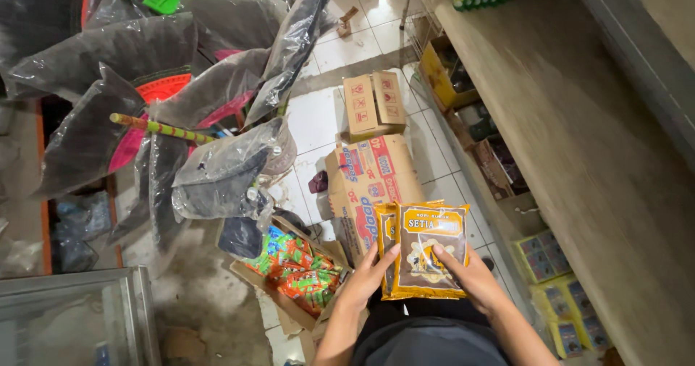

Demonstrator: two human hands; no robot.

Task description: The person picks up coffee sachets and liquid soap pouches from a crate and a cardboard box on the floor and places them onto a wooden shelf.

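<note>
Holding a stack of brown-and-orange packets (427,254): I am clasping it with my left hand (368,275) and right hand (474,275), fingers closed on both edges. An open carton of green-and-orange sachets (300,272) is sitting just left of my grip.

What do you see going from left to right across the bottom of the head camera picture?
Glass case → open box of green and orange sachets → left hand → brown and yellow packets → right hand → yellow boxes.

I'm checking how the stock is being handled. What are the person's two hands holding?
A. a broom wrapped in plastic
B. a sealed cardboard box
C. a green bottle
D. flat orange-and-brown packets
D: both the left hand and right hand grip the orange-and-brown packets from the sides.
</note>
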